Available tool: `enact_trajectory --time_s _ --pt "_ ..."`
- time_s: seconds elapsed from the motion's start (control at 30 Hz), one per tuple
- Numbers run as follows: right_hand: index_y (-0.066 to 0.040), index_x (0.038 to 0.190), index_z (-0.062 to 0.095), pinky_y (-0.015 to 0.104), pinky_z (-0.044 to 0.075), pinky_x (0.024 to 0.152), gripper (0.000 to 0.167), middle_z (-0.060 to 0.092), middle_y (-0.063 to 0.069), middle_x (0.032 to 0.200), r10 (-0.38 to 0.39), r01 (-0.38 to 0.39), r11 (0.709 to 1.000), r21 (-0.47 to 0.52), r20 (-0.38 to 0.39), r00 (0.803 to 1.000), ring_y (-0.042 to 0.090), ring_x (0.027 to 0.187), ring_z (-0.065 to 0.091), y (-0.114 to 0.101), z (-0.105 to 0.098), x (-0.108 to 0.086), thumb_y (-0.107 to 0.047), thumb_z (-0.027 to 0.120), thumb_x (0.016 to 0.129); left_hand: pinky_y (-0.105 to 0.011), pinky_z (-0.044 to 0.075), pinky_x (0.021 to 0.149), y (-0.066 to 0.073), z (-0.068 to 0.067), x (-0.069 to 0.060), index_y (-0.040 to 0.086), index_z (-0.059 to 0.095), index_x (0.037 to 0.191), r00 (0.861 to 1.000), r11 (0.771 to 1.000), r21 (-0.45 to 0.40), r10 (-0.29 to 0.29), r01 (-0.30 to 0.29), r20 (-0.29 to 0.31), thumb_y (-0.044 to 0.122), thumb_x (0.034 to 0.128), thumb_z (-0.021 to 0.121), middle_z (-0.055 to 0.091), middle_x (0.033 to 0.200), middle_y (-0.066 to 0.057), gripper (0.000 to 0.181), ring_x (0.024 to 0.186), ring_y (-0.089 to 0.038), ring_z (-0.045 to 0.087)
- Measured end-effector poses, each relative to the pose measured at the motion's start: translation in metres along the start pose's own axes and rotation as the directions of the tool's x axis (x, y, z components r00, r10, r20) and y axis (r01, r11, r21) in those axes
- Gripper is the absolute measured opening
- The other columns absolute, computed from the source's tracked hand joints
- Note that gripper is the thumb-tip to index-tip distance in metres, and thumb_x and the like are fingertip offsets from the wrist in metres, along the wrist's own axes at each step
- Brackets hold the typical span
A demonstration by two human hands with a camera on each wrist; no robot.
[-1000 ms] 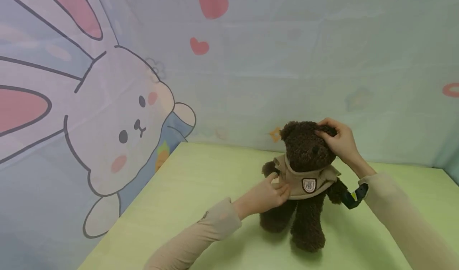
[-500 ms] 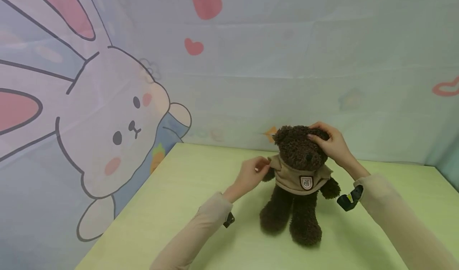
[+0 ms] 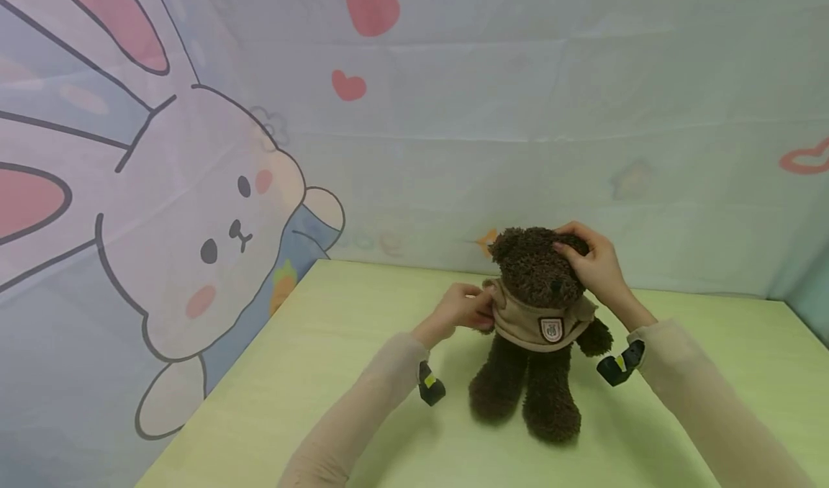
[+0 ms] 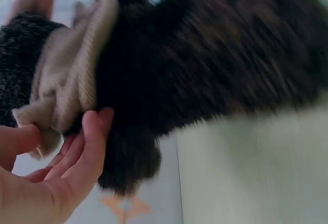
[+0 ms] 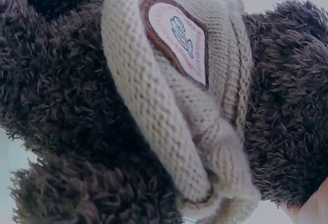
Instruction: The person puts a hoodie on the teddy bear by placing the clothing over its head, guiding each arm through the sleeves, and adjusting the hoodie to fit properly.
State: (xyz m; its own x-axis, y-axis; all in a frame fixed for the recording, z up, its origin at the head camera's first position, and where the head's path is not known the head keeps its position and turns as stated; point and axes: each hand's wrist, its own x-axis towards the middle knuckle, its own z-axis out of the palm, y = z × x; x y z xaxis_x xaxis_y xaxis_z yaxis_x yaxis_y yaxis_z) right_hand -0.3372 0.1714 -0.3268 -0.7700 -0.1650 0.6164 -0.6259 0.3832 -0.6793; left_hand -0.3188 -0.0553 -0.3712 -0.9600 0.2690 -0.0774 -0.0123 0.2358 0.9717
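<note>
A dark brown teddy bear (image 3: 542, 266) stands upright on the table, facing the camera. It wears a beige knitted sweater (image 3: 521, 322) with a shield-shaped patch (image 3: 552, 330). My left hand (image 3: 458, 309) pinches the sweater's sleeve on the left side; in the left wrist view the thumb lies on the sleeve (image 4: 38, 112) while the fingers reach behind it, beside the bear's paw. With thumb and fingers, my right hand (image 3: 597, 266) grips the top of the bear's head around one ear. Only a bit of that hand (image 5: 311, 209) shows in the right wrist view.
The pale green table (image 3: 363, 315) extends around the bear. Behind it hangs a fabric backdrop (image 3: 479, 114) with a printed rabbit and hearts. Small black devices sit at the left wrist (image 3: 430, 385) and the right wrist (image 3: 619, 364).
My left hand has moved from the sweater's front hem up to its sleeve. The bear shifts slightly left in the view. My right hand keeps its grip on the head.
</note>
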Motion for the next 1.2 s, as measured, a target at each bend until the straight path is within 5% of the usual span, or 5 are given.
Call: enact_trajectory --time_s 0.23,0.5,0.67,0.93,1.2 --pt "-0.010 0.104 0.059 0.043 0.044 0.085 0.017 0.057 0.004 0.105 -0.022 0.024 0.998 -0.055 0.031 0.999 -0.016 0.092 0.042 -0.005 -0.001 0.001 -0.016 0.053 0.090 -0.032 0.052 0.066 0.006 -0.007 0.002 0.010 0.035 0.135 0.986 0.982 -0.143 -0.108 0.125 0.124 0.024 0.0944 0.044 0.058 0.107 -0.023 0.043 0.084 -0.024 0.063" --pt "-0.006 0.107 0.058 0.014 0.043 0.067 0.019 0.057 0.010 0.107 -0.029 0.041 0.992 -0.118 0.103 0.994 -0.011 0.077 0.048 -0.012 -0.005 -0.003 -0.013 0.053 0.090 -0.028 0.034 0.056 0.007 -0.023 -0.003 0.030 0.009 0.143 0.923 0.924 -0.275 -0.160 0.265 0.351 0.012 0.0965 0.037 0.055 0.097 -0.008 0.057 0.070 -0.014 0.051" --pt "-0.008 0.108 0.058 0.016 0.043 0.069 0.020 0.056 0.007 0.108 -0.022 0.036 0.992 -0.118 0.118 0.993 -0.012 0.081 0.048 -0.010 -0.008 -0.007 -0.013 0.053 0.089 -0.028 0.031 0.057 0.008 -0.022 -0.002 0.028 0.017 0.141 0.924 0.914 -0.299 -0.164 0.274 0.346 0.015 0.0963 0.038 0.052 0.104 -0.006 0.051 0.072 -0.015 0.047" --pt "-0.007 0.107 0.057 0.015 0.043 0.069 0.019 0.053 -0.009 0.102 -0.039 0.054 0.993 -0.105 0.132 0.991 -0.010 0.081 0.049 -0.009 -0.016 -0.011 -0.012 0.053 0.089 -0.028 0.030 0.056 0.006 -0.012 0.003 0.016 0.043 0.102 0.946 0.947 -0.182 -0.217 0.264 0.242 0.030 0.0955 0.040 0.035 0.060 0.003 0.015 0.054 -0.012 0.031" --pt "-0.004 0.105 0.057 0.016 0.043 0.064 0.017 0.048 -0.026 0.094 -0.043 0.055 0.994 -0.097 0.124 0.991 -0.007 0.074 0.050 0.002 -0.022 -0.017 -0.008 0.053 0.089 -0.029 0.028 0.064 -0.001 -0.009 0.005 0.015 0.038 0.121 0.914 0.923 -0.144 -0.314 0.358 0.258 0.034 0.0946 0.040 0.033 0.096 0.002 0.033 0.063 -0.014 0.032"
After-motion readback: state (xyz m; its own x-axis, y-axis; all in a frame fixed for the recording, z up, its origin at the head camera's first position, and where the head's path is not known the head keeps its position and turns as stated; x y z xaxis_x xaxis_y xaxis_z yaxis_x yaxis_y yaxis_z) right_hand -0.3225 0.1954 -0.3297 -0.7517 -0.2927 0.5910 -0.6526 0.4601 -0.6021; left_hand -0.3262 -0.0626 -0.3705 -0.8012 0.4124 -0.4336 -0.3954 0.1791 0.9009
